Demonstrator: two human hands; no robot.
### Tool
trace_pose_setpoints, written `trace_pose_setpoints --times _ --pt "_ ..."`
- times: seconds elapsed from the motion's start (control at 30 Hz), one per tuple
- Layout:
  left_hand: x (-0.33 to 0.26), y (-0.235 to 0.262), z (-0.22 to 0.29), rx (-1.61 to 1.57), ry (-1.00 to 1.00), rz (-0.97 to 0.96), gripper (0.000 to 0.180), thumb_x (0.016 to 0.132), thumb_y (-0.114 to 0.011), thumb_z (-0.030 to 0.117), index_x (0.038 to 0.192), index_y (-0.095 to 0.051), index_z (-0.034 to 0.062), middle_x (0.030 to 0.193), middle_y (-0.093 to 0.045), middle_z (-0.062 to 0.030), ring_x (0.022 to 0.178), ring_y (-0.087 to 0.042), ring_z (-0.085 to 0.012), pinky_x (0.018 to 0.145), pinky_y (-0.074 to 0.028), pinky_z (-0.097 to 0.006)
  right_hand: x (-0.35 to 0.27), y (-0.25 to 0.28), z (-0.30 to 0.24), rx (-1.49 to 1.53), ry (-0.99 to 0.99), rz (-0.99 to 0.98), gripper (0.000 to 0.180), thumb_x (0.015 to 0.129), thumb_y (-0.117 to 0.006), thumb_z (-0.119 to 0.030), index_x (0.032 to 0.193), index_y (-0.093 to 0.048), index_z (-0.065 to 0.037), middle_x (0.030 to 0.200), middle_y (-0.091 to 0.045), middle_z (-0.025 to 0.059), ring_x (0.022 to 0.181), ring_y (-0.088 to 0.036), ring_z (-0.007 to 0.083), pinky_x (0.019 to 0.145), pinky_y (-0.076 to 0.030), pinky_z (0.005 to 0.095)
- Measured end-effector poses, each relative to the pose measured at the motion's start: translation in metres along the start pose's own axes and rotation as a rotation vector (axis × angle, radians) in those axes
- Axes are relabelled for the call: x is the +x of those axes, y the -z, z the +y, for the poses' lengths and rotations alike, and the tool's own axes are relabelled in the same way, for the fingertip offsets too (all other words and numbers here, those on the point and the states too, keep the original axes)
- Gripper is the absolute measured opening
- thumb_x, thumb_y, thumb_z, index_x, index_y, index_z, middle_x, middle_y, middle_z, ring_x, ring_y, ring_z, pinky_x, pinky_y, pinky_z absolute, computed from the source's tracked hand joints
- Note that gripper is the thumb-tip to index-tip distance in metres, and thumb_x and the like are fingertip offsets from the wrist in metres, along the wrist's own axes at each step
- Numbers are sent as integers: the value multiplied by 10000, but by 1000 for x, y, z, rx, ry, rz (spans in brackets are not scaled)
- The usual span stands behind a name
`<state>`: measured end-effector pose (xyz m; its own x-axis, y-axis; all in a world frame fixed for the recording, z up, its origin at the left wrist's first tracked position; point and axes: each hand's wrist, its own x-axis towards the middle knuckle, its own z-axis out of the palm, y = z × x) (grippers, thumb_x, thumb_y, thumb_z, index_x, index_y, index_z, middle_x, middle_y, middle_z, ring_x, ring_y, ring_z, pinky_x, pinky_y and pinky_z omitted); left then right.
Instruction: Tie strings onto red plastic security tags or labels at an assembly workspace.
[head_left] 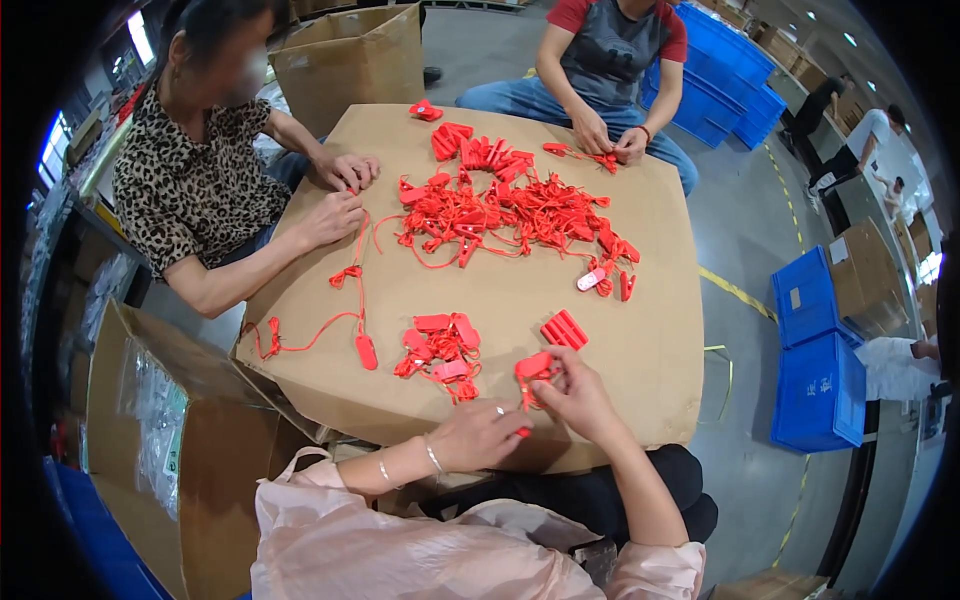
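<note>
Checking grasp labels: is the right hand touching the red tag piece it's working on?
Touching. The head view shows the right hand with fingers closed on the red tag, no gap between them.

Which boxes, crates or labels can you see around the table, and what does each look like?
Open brown cardboard box: beyond the table's far left corner.
Brown cardboard box with clear plastic bags: lower left, beside the table.
Blue plastic crates: stacked on the floor at right, small pale labels.
More blue crates: top right, behind a seated person.
</note>
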<state>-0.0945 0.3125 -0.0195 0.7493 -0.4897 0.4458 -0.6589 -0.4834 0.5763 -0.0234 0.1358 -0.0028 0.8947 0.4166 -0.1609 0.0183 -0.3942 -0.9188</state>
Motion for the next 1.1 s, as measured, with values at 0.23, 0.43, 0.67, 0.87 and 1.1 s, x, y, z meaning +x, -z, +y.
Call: trace_pose_setpoints --times 0.23,0.43,0.67,0.87,1.1 --pt "-19 36 -33 333 235 127 169 703 -616 83 864 -572 60 729 -550 -72 638 -569 -231 549 -466 -342 20 -29 -1 -87 203 34 346 805 -591 -62 1126 -498 25 914 -555 90 682 -549 119 634 -461 247" --pt "1 22 -17 134 250 160 142 721 -617 84 855 -578 54 791 -600 -87 691 -606 -227 593 -487 -336 54 47 3 -820 407 474 328 783 -533 -49 1111 -541 -60 1052 -520 149 910 -540 282 796 -446 382" --pt "54 -36 -24 23 73 38 106 740 -620 109 804 -560 49 720 -581 -95 639 -581 -272 576 -469 -363 81 85 38 -1034 395 340 363 725 -520 5 1075 -556 -83 1151 -509 132 1152 -418 317 983 -315 426" --pt "58 -27 -34 47 120 119 87 754 -612 105 815 -563 66 688 -567 -78 610 -571 -257 555 -451 -352 -4 118 47 -917 359 222 383 702 -524 17 1071 -556 -79 1119 -515 124 1124 -440 302 977 -322 432" --pt "65 -22 -27 11 249 90 177 779 -609 125 935 -546 71 705 -585 -87 613 -573 -254 563 -446 -357 -68 109 48 -871 308 211 389 670 -541 10 1043 -577 -92 1121 -505 116 1106 -449 307 963 -326 441"
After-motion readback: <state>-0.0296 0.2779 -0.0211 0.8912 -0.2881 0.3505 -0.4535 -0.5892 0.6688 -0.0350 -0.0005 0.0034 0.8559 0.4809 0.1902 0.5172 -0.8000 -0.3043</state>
